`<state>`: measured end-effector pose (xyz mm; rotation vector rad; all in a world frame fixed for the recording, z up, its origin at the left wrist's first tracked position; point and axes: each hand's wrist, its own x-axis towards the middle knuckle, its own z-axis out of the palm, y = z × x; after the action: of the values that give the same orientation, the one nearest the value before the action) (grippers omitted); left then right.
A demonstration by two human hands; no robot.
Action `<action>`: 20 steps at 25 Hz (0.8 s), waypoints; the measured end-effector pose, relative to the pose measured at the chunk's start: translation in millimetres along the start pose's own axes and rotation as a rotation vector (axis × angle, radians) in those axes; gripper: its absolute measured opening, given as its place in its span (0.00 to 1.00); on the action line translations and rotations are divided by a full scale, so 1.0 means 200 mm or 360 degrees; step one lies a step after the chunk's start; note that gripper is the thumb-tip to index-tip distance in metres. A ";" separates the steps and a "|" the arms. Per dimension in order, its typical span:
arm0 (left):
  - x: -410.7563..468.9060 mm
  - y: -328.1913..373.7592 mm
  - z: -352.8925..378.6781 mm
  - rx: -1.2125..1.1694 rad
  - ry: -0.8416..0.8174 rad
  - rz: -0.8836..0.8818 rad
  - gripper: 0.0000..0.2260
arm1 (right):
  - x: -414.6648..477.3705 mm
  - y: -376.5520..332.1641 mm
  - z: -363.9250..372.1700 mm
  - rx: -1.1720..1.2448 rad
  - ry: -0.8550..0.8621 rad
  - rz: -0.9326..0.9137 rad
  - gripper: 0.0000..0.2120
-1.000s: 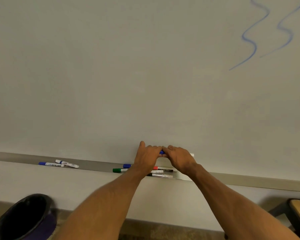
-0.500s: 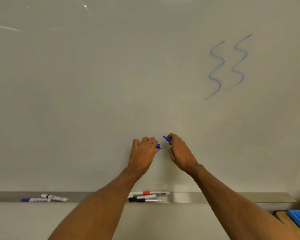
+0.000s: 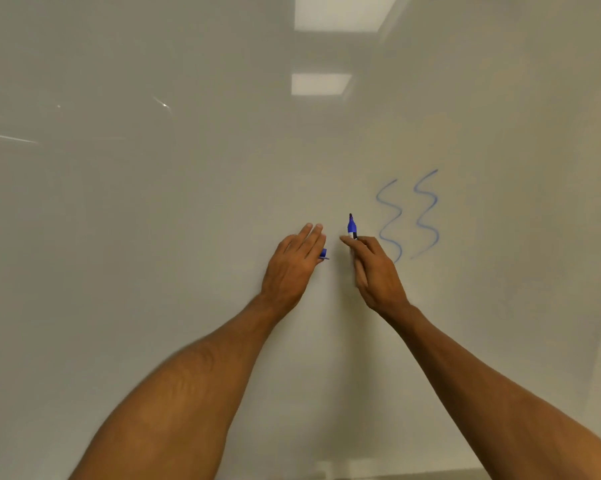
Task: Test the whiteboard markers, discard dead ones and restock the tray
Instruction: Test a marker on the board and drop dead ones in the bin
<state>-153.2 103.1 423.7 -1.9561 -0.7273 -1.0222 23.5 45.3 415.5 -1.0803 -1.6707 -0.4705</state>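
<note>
Uncapped blue marker at frame centre, tip toward 12 o'clock, pinched in right hand. Blue cap at its 8 o'clock, pinched in left hand, other fingers straight. Two blue squiggles at marker's 3 o'clock on whiteboard.

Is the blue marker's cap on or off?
Off. The marker shows a bare tip in the right hand; the left hand holds the cap.

An office or classroom — a wall-wide whiteboard fills the view, blue squiggles at three o'clock, rectangular ceiling-light panels reflected at twelve.
</note>
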 end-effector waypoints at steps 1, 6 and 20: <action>0.06 -0.03 0.00 0.0003 0.0035 0.0005 0.25 | 0.04 0.01 -0.01 -0.0066 -0.0013 -0.0059 0.19; 0.25 -0.16 0.05 0.0175 0.0098 -0.0059 0.27 | 0.19 0.03 0.01 -0.0225 0.0210 -0.0048 0.15; 0.19 -0.23 0.21 0.0184 0.0343 -0.0050 0.23 | 0.29 0.09 0.10 0.0192 0.0557 0.0116 0.14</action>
<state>-151.6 167.7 458.6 -1.7096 -0.6823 -1.1630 24.8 93.9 457.3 -0.9083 -1.3304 -0.4748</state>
